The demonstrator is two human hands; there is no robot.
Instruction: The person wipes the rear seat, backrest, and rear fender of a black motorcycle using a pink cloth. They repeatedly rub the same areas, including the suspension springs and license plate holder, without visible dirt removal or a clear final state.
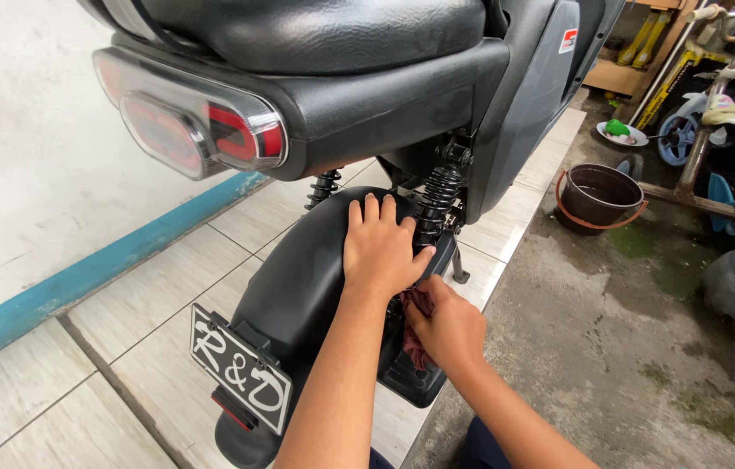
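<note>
I look down at the back of a black scooter. My left hand (378,246) lies flat, fingers spread, on top of the black rear mudguard (298,287). My right hand (444,328) is closed on a dark red rag (420,306) and presses it against the right side of the mudguard, just below the black coil shock absorber (437,198). A number plate (240,368) hangs at the mudguard's lower end. Above are the red tail light (198,122) and the black seat (315,26).
A brown bucket (598,198) stands on the wet concrete floor at the right. Behind it are a child's tricycle (702,122) and a white dish (621,134) holding something green. Light tiles (124,330) and a white wall with a blue base strip (81,278) lie at the left.
</note>
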